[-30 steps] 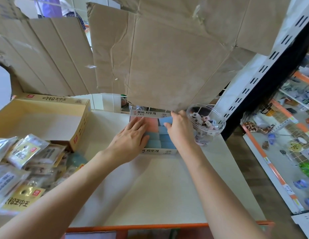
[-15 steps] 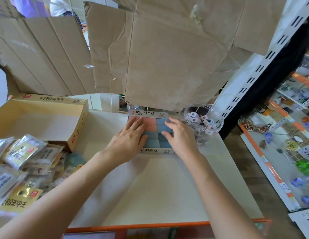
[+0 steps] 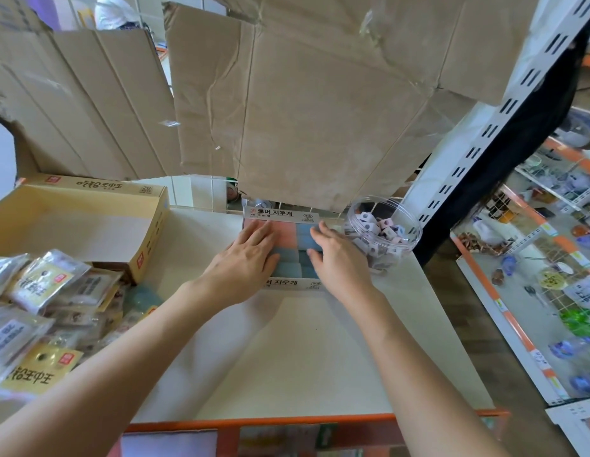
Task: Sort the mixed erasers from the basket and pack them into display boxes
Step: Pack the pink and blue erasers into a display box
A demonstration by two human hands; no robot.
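Nearest: table [image 3: 287, 357], pale top with an orange front edge, both forearms reaching out over it.
Near left: heap of small packets [image 3: 39, 291] in clear wrap w/ yellow cards. Contents not readable. No basket that I can pick out in view.

Mid-table: left hand [image 3: 250, 258] and right hand [image 3: 336, 258], both flat, palms down, fingers straight and resting on top of the erasers [image 3: 288, 237]. Neither hand grips anything.
Erasers sit inside the display box [image 3: 287, 283], a low white printed box at the far middle of the table. Pink blocks toward the back-left, blue-grey ones front and right, packed tight in rows. Parts under the hands are hidden, so can't say if every slot is filled.

Just right of the box, touching or nearly so: clear round tub [image 3: 382, 232], open top, holding small pale pieces.
Far left: big yellow box [image 3: 89, 225], open, nothing visible inside.
Behind: brown cardboard sheets [image 3: 320, 110] hanging over the table's back edge; white slotted rack post [image 3: 484, 127] at right.

Step, as I read it: pressing and levelling the packed layer, i.e. the end of filling this box. Sorting looks largely done for these colours.
Next prob. needs: hands lifted straight up so no block is dragged out, a check for gaps or raised corners, then either closing the box or shifting it aside. The tub stands close, so a sideways slide to the right risks knocking it.
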